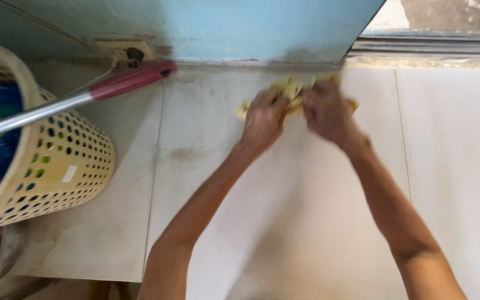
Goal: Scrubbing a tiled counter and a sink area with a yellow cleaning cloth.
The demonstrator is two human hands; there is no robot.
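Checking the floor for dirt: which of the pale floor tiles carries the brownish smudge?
The pale floor tile under the left hand, which grips the yellow cloth; the smudge sits near its left seam. The neighbouring tiles look cleaner.

Motion blurs the yellow cloth (291, 89) and fingers (273, 103).

Open tile floor (306, 222) lies right of and below both hands, unobstructed. Wall (223, 28) closes the far side just beyond the cloth (290, 89). To the left, a basket (56, 161) and a handle (84, 97) slanting over it narrow passage; door track (429, 47) borders far right
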